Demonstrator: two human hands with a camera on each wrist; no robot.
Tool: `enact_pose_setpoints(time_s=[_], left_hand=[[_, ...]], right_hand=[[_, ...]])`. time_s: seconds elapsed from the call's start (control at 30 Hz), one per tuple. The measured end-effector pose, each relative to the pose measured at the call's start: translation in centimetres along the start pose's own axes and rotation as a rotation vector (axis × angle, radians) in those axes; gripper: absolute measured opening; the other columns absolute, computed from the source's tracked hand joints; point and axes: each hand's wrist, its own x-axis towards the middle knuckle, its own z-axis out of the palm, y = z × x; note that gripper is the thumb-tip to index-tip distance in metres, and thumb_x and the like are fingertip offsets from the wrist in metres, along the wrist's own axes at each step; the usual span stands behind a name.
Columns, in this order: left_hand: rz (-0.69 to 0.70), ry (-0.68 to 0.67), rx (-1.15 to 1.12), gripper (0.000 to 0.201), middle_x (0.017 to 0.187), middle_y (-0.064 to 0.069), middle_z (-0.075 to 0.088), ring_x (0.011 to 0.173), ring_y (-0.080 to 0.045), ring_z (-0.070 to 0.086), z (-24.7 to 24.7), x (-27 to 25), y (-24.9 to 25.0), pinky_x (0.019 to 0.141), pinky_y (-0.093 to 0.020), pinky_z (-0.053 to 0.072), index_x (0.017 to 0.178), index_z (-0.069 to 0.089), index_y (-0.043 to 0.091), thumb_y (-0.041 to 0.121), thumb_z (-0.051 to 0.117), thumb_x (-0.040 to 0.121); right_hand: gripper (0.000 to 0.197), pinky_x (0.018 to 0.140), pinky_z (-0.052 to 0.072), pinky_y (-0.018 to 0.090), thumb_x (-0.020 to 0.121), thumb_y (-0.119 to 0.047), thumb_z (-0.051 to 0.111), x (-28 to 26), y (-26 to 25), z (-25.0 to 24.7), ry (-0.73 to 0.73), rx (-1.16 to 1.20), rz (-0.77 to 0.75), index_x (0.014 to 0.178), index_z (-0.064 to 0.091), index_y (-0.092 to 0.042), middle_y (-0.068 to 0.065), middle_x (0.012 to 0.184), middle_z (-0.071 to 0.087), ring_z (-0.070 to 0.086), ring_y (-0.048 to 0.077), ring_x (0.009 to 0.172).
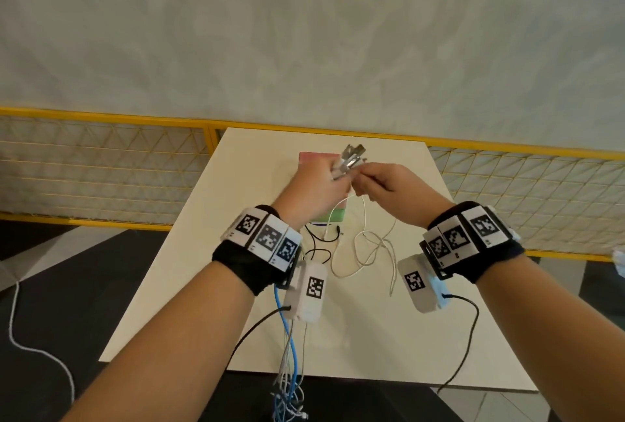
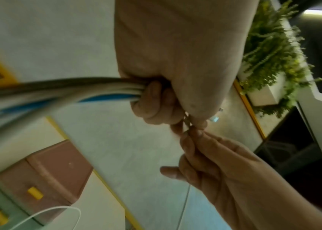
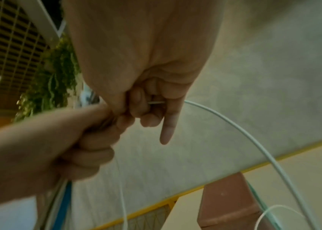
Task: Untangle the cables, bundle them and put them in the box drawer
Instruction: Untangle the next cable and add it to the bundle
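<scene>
The person is partway through gathering: the left hand (image 1: 313,190) has its fingers curled round a bunch of cables (image 2: 61,91), white, grey and blue, whose plug ends (image 1: 351,159) stick up above the fist. The right hand (image 1: 384,185) pinches a thin white cable (image 3: 235,132) and brings its end to that bunch. Below them the box drawer (image 2: 43,175) stands on the table (image 1: 422,337), with loose white loops (image 1: 365,252) and a black cable (image 1: 319,239) not yet collected. Next, likely, the white cable must be drawn clear and laid alongside.
</scene>
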Motion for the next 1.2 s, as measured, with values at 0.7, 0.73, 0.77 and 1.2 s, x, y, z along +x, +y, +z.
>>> enact_pose_setpoints(time_s=[0.7,0.73,0.77,1.2], left_hand=[[-0.070,0.195,-0.113,0.032,0.059,0.006,0.047,0.050,-0.006,0.041,-2.8,-0.2,-0.3,0.041,-0.011,0.030,0.069,0.052,0.025,0.040,0.055,0.097],[-0.106,0.303,-0.165,0.033,0.058,0.006,0.047,0.049,-0.005,0.041,-3.6,0.0,-0.5,0.040,-0.011,0.030,0.068,0.052,0.025,0.041,0.055,0.096],[-0.139,0.410,-0.204,0.034,0.058,0.006,0.048,0.049,-0.005,0.042,-4.4,0.2,-0.9,0.042,-0.013,0.032,0.069,0.053,0.023,0.042,0.056,0.096],[0.001,0.019,-0.023,0.029,0.070,0.000,0.061,0.061,-0.015,0.056,-1.9,-0.3,-0.1,0.054,-0.020,0.041,0.074,0.061,0.023,0.041,0.056,0.096]], right_hand=[[0.030,0.061,0.042,0.009,0.101,-0.019,0.035,-0.1,0.7,-0.2,0.016,0.189,0.075,0.076,0.052,-0.013,-0.008,0.066,0.051,0.060,0.015,0.065],[0.031,0.063,0.043,0.012,0.101,-0.020,0.035,-0.5,1.6,-0.1,0.018,0.187,0.100,0.075,0.051,-0.015,-0.004,0.067,0.051,0.061,0.018,0.066],[0.032,0.065,0.044,0.015,0.101,-0.021,0.035,-1.0,2.4,0.2,0.017,0.177,0.122,0.074,0.050,-0.017,-0.001,0.068,0.051,0.062,0.021,0.067],[0.029,0.066,0.043,0.017,0.101,-0.018,0.038,0.9,0.3,0.3,0.033,0.037,-0.071,0.076,0.051,-0.028,-0.009,0.072,0.055,0.055,0.008,0.068]])
